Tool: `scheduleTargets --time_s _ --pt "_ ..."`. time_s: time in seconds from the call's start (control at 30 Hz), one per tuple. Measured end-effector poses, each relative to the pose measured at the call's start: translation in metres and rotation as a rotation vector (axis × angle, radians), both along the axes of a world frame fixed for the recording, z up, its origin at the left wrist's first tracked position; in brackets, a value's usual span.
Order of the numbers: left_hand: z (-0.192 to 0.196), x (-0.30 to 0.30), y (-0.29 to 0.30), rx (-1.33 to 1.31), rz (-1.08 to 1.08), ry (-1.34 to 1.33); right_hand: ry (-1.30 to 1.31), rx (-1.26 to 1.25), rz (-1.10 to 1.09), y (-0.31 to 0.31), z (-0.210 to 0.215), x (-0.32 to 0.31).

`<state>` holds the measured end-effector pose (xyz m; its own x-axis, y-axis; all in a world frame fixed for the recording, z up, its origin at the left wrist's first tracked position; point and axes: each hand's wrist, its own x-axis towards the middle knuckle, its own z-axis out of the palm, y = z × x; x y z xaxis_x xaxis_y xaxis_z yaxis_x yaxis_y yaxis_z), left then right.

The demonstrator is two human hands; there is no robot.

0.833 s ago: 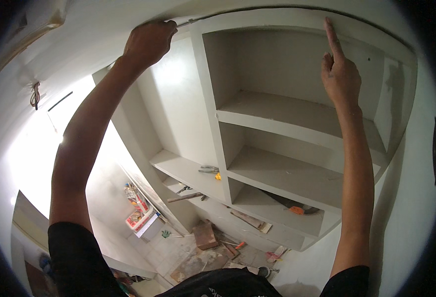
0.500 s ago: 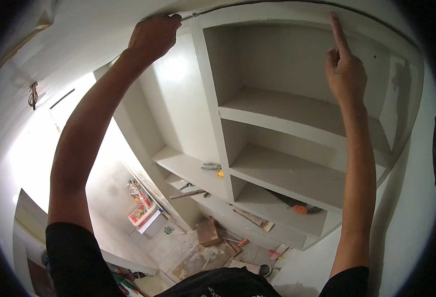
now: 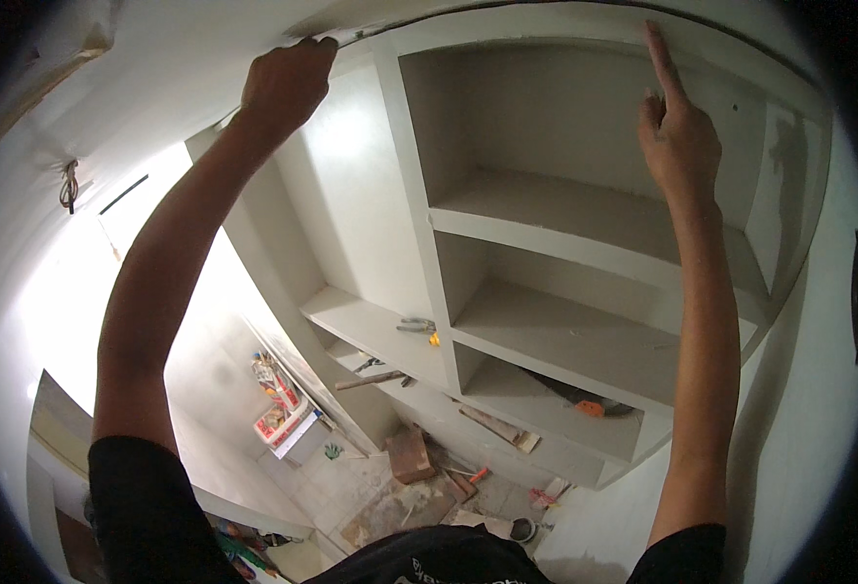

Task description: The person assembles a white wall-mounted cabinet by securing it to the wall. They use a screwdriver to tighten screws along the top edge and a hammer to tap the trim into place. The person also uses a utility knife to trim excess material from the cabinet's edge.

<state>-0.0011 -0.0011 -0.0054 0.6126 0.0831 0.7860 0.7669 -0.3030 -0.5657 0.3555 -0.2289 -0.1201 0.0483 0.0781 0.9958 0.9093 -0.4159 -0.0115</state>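
Observation:
My left hand (image 3: 288, 83) is raised at the top left, its fingers closed beside the seam between the ceiling and the white shelving unit (image 3: 556, 238). A small dark, slim thing shows just past its fingertips; what the fingers hold is hidden. A dark line, either a gap or a cable, runs along the unit's top edge. My right hand (image 3: 682, 141) is up at the right, index finger stretched out with its tip against the top rail (image 3: 546, 21). Its other fingers are curled, and nothing shows in them.
Pliers (image 3: 415, 324) lie on a left shelf, a hammer (image 3: 371, 380) below them. A handsaw with an orange handle (image 3: 591, 406) rests on a lower right shelf. On the floor are a brown box (image 3: 410, 457) and scattered tools. A wire loop (image 3: 69, 185) hangs at the left.
My left hand has slid a little to the left along the seam. My right hand has hardly moved, its index finger still at the top rail.

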Motion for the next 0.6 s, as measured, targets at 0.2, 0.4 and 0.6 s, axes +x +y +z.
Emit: scheduleTargets --time_s 0.2,0.4,0.6 --pt "-0.02 -0.029 -0.008 -0.208 -0.063 -0.182 -0.07 0.017 0.067 0.0 0.001 -0.003" --pt "-0.012 -0.04 0.012 -0.958 -0.486 -0.534 -0.056 0.046 0.123 -0.002 0.002 -0.011" --pt "-0.017 -0.025 -0.026 -1.582 -0.955 -0.712 0.135 -0.041 0.029 -0.012 0.005 -0.021"
